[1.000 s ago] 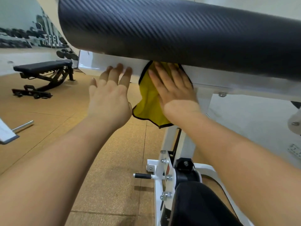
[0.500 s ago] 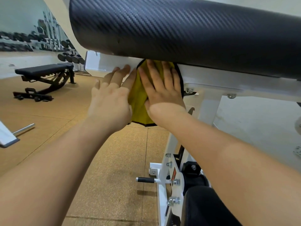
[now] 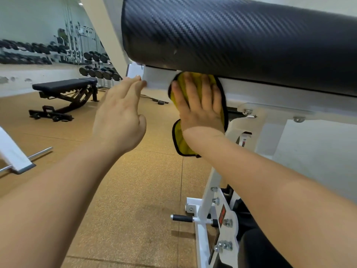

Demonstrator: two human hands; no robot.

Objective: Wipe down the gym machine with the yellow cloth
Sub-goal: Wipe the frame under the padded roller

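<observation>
A yellow cloth (image 3: 180, 141) with a black hem lies against the white steel bar (image 3: 270, 95) of the gym machine, just under its long black pad (image 3: 231, 41). My right hand (image 3: 200, 109) presses the cloth flat on the bar with straight, spread fingers. The cloth's lower corner hangs below my wrist. My left hand (image 3: 120, 117) is to the left of the cloth, fingers straight, their tips at the bar's left end. It holds nothing.
The machine's white upright (image 3: 206, 209) with bolts and a black-tipped pin (image 3: 181, 218) stands below my right arm. A black bench (image 3: 63, 88) and a dumbbell rack (image 3: 98, 72) are far left. A white bar end (image 3: 15, 157) juts in at the left edge.
My left hand has drawn away from the cloth to the left; only its fingertips reach the bar. My right hand still presses the cloth on the bar. The view has shifted left.
</observation>
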